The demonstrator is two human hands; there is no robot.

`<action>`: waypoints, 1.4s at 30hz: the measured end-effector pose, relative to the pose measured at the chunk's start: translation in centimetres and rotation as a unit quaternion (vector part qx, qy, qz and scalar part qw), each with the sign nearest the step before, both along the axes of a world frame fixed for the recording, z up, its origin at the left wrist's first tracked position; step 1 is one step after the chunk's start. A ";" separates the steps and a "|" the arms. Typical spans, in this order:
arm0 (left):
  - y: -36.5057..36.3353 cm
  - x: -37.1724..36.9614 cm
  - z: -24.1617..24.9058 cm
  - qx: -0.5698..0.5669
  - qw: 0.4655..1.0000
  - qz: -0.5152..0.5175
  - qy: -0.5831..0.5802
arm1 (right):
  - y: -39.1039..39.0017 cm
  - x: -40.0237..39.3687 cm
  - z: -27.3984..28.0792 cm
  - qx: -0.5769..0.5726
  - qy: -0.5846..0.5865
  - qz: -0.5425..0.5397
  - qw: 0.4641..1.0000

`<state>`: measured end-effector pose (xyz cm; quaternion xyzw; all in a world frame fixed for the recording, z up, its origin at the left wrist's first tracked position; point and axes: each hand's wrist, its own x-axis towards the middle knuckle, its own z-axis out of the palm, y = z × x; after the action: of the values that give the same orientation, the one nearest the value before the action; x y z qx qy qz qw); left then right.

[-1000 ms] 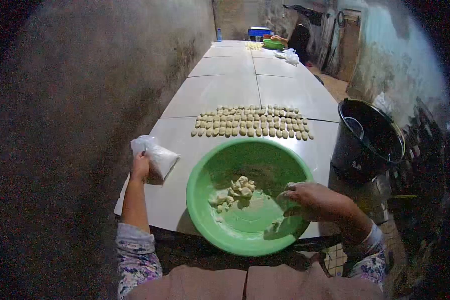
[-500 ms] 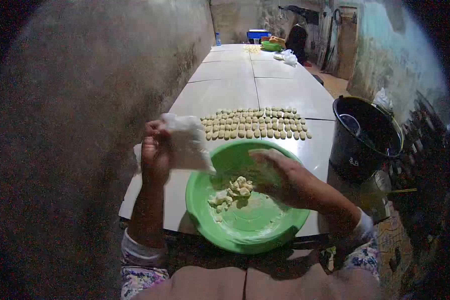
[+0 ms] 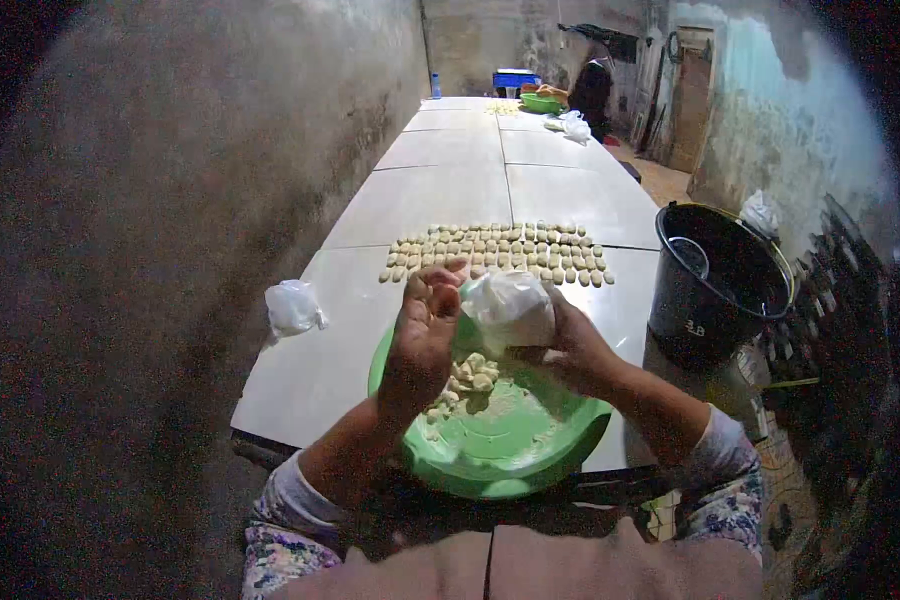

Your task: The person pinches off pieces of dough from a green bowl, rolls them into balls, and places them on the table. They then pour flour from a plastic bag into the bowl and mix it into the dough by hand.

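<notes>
A white plastic bag (image 3: 515, 312) with pale contents, perhaps powder, is held over the green basin (image 3: 500, 475). My right hand (image 3: 573, 345) is wrapped round the bag's right side and underside. At its upper left, my left hand (image 3: 425, 325) has curled fingers against the bag's edge; the exact grip is partly hidden. Small lumps of pale dough (image 3: 473, 374) lie in the basin beneath the bag, with whitish residue smeared on the bottom. Beyond the basin, several rows of small dough pieces (image 3: 510, 247) are laid out on the table.
A second white plastic bag (image 3: 293, 307) lies at the left edge of the long tiled table (image 3: 355, 205). To the right stands a black bucket (image 3: 695, 330). Farther off are a green bowl (image 3: 542, 103), a blue crate (image 3: 516, 80) and a person in dark clothing (image 3: 592, 88).
The bag has moved from the left to over the basin, and my right hand has closed on it. My left hand has come rightward with it. The second bag is now fully uncovered.
</notes>
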<state>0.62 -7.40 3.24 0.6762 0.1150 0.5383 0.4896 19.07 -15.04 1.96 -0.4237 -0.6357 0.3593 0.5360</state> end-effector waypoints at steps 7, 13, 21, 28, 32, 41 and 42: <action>1.3 -1.2 0.8 -0.059 0.981 -0.060 0.173 | 0.6 2.2 2.2 0.226 -0.561 -0.237 0.760; 1.6 -0.2 0.2 -0.037 0.940 -0.072 0.332 | 0.1 1.6 2.2 0.252 -0.600 -0.235 0.722; 1.4 1.0 -0.1 -0.100 0.940 -0.146 0.292 | 0.0 2.1 1.3 0.235 -0.604 -0.233 0.725; -0.4 2.0 -0.3 -0.094 0.951 -0.146 0.254 | -0.1 2.2 0.8 0.221 -0.658 -0.253 0.674; 1.2 2.5 -2.0 -0.066 0.956 -0.135 0.251 | -0.1 1.7 1.1 0.195 -0.642 -0.241 0.701; 1.8 2.3 -2.6 -0.046 0.938 -0.087 0.331 | 0.1 1.5 0.3 0.208 -0.658 -0.245 0.681; 1.8 2.2 -2.6 -0.046 0.938 -0.087 0.331 | 0.2 1.5 0.2 0.229 -0.666 -0.249 0.665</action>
<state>2.82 -5.61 0.68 0.8003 0.2363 0.2336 0.4992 20.61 -14.84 2.14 -0.5563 -0.7563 -0.3227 0.1197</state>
